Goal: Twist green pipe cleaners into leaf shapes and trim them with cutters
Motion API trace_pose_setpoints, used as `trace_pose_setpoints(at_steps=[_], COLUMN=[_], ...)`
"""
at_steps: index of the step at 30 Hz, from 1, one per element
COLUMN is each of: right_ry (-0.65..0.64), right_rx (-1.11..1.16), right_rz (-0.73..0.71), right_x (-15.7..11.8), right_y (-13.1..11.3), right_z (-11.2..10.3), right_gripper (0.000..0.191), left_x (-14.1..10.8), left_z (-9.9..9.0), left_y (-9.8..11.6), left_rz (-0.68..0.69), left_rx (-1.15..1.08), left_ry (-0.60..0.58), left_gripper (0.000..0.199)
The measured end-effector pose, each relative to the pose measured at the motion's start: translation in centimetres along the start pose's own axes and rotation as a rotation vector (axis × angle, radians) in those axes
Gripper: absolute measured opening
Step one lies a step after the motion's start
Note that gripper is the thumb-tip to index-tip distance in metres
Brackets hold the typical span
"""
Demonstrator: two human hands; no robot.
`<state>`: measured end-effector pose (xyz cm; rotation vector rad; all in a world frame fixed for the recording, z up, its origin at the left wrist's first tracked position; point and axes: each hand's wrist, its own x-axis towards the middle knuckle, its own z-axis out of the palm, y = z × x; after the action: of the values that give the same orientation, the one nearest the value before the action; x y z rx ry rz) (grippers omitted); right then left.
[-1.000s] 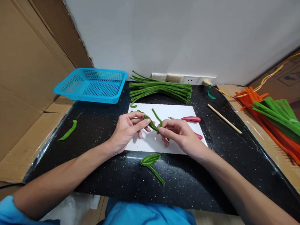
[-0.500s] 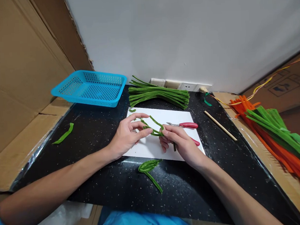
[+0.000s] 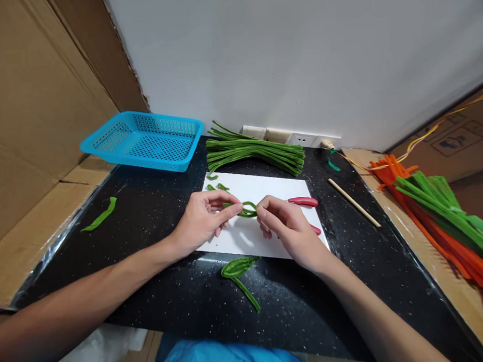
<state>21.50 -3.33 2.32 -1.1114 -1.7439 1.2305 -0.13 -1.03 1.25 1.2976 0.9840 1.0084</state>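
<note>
Over the white sheet [image 3: 264, 246], between the two hands, is a fuzzy green loop [image 3: 249, 214]. Left hand [image 3: 197, 224]: thumb and fingers pinching the loop's left end. Right hand [image 3: 292, 231]: thumb and forefinger pressed together on its right end. Whether either pinch is tight, cannot tell.

Reason for hold, judged: one end per hand keeps the soft strands under control and leaves the middle visible. The sheet probably serves as a pale ground, making green pieces easy to see. Red-handled pliers [image 3: 303, 202] lie on it beside the right hand, presumably for short reach; small green curls [image 3: 222, 187] lie at its far left part. Stem bundle [image 3: 256, 151] sits behind the sheet, likely to leave working room.

Orientation: loop's long axis runs left to right, nearly level, across the person's front. Narrow right end points at the right fingertips; left end partly hidden by fingers. Leaf-shaped piece [image 3: 237, 267] lies nearer the body, its tail slanting toward the person and rightward.
</note>
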Motion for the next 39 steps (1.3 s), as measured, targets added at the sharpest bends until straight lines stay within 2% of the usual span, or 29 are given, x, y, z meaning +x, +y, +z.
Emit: trace_pose_setpoints(at_steps=[4,9,14,20,26,31,34,39], right_ry=[0.128,0.22,0.27,0.239,0.103,0.073,0.106,0.176], right_rx=[-0.313,-0.373,-0.285,0.011,0.099,0.102,0.074,0.066], right_rz=[-0.176,-0.242,-0.224,-0.114,-0.032,-0.028,-0.029,-0.036], right_x=[-0.4,-0.3,-0.2,0.2,0.4,0.3,0.4,0.4], right_y=[0.2,0.4,0.2,0.0,0.0,-0.2,-0.1,0.0], right_z=[0.4,0.3,0.1,-0.1,-0.5,-0.5,-0.3,-0.1], right_gripper=[0.014,0.016,0.017,0.021,0.03,0.036,0.036,0.03], left_x=[0.0,-0.2,-0.2,-0.1,-0.3,-0.4,-0.1,0.3], left_z=[0.0,0.1,0.1,-0.3,-0.2,-0.4,-1.0,-1.5], left_y=[0.4,0.4,0.1,-0.1,-0.3,0.1,0.2,0.0], left_rz=[-0.049,-0.113,-0.134,-0.123,0.002,0.291,0.436,0.493], left_rx=[-0.067,-0.152,-0.215,-0.15,0.052,0.382,0.523,0.526], left_ry=[0.011,-0.07,-0.182,-0.283,-0.196,-0.098,-0.123,-0.199], left_gripper=[0.037,0.037,0.029,0.024,0.026,0.01,0.01,0.011])
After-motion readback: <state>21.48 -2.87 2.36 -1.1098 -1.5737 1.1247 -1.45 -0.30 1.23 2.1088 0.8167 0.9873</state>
